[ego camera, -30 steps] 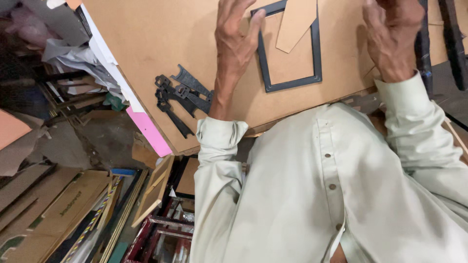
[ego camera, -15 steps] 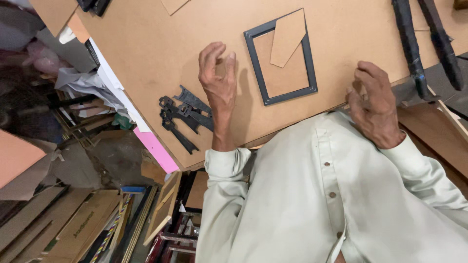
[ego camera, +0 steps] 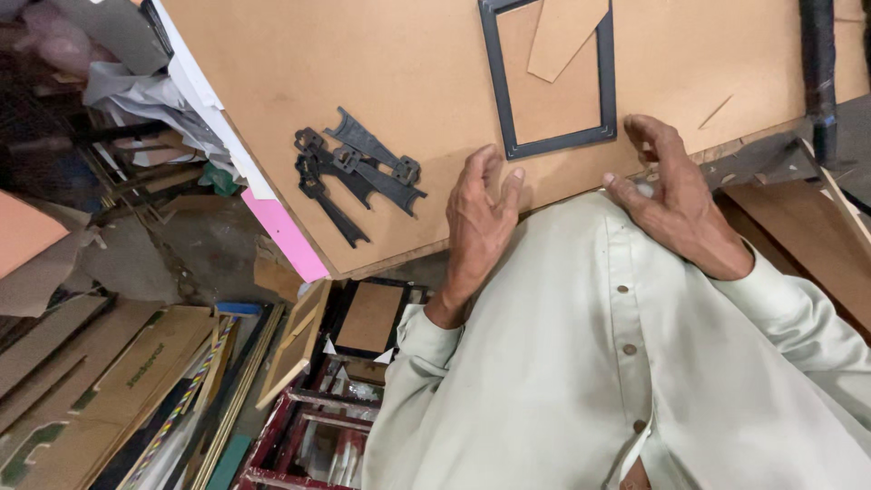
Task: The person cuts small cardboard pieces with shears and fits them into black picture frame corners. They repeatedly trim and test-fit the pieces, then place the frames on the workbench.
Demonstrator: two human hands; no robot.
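We see matt brown fibreboard as the table top (ego camera: 363,73), a black frame (ego camera: 553,145) w/ semi-matt finish, dark dull metal brackets (ego camera: 358,172), pale woven cloth shirt (ego camera: 562,363).

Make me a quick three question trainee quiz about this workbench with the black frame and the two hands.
1. True or false: the left hand grips the black picture frame.
2. What lies inside the frame? A) loose brown board piece B) glass pane C) photo
3. Which hand is nearer the pile of black metal brackets on the brown board worktop?

Key
1. False: it lies open on the worktop, below the frame.
2. A
3. The left hand; the right hand hovers with curled fingers at the worktop's edge, holding nothing visible.
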